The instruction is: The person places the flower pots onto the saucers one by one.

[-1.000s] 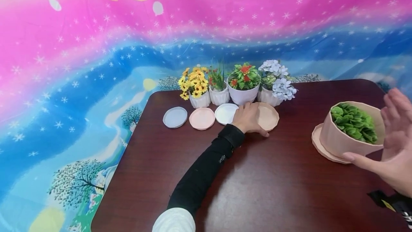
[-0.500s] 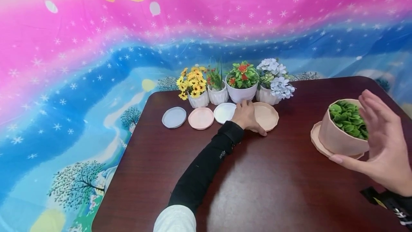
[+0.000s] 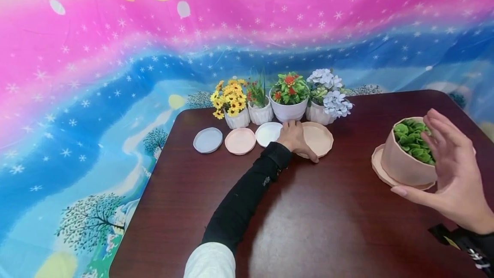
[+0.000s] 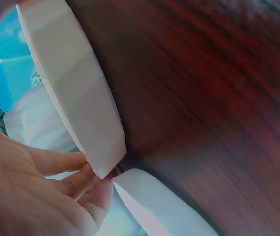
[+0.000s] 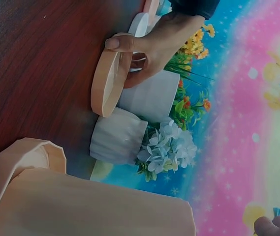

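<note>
My left hand (image 3: 294,137) grips the left edge of a beige plant saucer (image 3: 319,140), thumb at the front and fingers toward the back. In the left wrist view, the fingers (image 4: 73,179) meet the side wall of this saucer (image 4: 76,88). A white saucer (image 3: 268,134) lies right beside it. On the right, my right hand (image 3: 457,175) is spread, thumb apart from the fingers, next to a large peach flowerpot (image 3: 403,162) with a green leafy plant (image 3: 412,140). That pot stands on a matching saucer (image 3: 377,166). In the right wrist view the pot (image 5: 90,206) fills the foreground.
A pink saucer (image 3: 240,141) and a grey saucer (image 3: 207,140) continue the row leftward. Behind stand pots with yellow flowers (image 3: 231,98), red-berried grass (image 3: 259,113), red flowers (image 3: 289,110) and pale blue flowers (image 3: 335,102). A patterned cloth (image 3: 154,67) hangs behind the dark table (image 3: 328,218).
My right hand has moved left, closer in front of the peach pot, and overlaps more of it. The left hand keeps its hold on the beige saucer. The head view has shifted slightly.
</note>
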`<state>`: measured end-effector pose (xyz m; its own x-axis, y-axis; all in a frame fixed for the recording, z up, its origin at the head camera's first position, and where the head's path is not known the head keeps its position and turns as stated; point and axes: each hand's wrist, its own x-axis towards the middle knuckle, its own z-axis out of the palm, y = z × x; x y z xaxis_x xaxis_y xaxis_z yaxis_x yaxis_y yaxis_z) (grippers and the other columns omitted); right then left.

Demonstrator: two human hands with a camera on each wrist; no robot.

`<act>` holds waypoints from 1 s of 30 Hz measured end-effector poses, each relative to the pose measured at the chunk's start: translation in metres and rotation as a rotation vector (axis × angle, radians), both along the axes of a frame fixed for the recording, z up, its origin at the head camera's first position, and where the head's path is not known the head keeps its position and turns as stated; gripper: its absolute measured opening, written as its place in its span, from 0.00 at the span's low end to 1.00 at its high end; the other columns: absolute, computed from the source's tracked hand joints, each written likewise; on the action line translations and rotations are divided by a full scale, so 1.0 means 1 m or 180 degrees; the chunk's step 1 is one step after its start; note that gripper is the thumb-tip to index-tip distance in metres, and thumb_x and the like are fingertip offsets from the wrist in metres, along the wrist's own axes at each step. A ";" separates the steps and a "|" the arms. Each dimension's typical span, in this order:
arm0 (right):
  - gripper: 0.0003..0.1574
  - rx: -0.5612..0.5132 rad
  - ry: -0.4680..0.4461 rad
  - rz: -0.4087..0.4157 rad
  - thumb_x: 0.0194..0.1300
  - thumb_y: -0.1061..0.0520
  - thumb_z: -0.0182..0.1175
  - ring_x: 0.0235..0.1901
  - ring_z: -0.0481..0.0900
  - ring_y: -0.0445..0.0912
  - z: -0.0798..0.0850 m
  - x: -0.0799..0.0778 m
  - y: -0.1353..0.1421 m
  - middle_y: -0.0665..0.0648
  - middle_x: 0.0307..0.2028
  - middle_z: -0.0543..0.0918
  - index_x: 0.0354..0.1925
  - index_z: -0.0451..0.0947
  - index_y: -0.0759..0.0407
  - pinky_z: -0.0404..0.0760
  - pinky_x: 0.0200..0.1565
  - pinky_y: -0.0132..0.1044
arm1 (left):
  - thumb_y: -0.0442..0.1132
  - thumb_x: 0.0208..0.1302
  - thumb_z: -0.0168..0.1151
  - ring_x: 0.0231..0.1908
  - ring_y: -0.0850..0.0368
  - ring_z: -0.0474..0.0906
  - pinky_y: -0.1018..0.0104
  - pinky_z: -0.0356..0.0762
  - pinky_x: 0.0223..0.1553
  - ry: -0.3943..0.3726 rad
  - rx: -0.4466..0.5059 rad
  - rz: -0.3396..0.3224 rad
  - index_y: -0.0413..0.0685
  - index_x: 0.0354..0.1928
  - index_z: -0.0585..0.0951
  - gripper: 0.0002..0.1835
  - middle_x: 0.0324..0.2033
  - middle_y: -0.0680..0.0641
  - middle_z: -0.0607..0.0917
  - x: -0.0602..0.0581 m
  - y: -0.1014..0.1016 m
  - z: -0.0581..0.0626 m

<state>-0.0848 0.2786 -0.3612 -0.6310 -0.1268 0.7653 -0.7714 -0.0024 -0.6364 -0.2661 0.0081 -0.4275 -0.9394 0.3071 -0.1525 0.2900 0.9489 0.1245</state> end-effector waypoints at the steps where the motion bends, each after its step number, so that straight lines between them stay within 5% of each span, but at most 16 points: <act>1: 0.75 0.0057 -0.0004 -0.0035 0.50 0.48 0.87 0.83 0.50 0.54 0.000 0.001 0.000 0.66 0.83 0.53 0.78 0.52 0.78 0.51 0.79 0.37 | 0.79 0.34 0.82 0.63 0.50 0.65 0.62 0.70 0.62 0.0008 -0.0013 -0.0004 0.44 0.75 0.70 0.69 0.65 0.46 0.72 0.000 0.000 0.001; 8: 0.73 0.0350 -0.0004 -0.0187 0.57 0.46 0.82 0.83 0.47 0.55 -0.003 0.006 0.000 0.67 0.84 0.50 0.79 0.50 0.78 0.48 0.81 0.41 | 0.78 0.34 0.82 0.62 0.50 0.66 0.63 0.71 0.61 0.0095 -0.0023 -0.0033 0.45 0.72 0.73 0.66 0.63 0.46 0.73 0.004 -0.003 0.003; 19: 0.70 0.0299 0.0001 -0.0098 0.60 0.48 0.81 0.83 0.46 0.56 -0.004 0.006 0.002 0.68 0.84 0.49 0.80 0.50 0.78 0.47 0.81 0.41 | 0.80 0.35 0.80 0.62 0.51 0.65 0.62 0.69 0.63 0.0074 0.0005 -0.0076 0.44 0.72 0.71 0.67 0.63 0.45 0.72 -0.003 -0.006 -0.005; 30: 0.68 -0.0047 -0.0013 0.0177 0.58 0.56 0.82 0.84 0.45 0.56 -0.006 0.006 0.005 0.67 0.84 0.49 0.79 0.50 0.78 0.46 0.81 0.41 | 0.81 0.31 0.80 0.59 0.52 0.66 0.67 0.68 0.60 0.0442 -0.0013 -0.0335 0.44 0.67 0.72 0.66 0.58 0.46 0.74 0.008 0.002 0.017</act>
<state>-0.0785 0.2835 -0.3667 -0.6265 -0.1505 0.7648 -0.7671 -0.0545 -0.6392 -0.2578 0.0103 -0.4105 -0.9142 0.4046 -0.0251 0.4019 0.9128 0.0725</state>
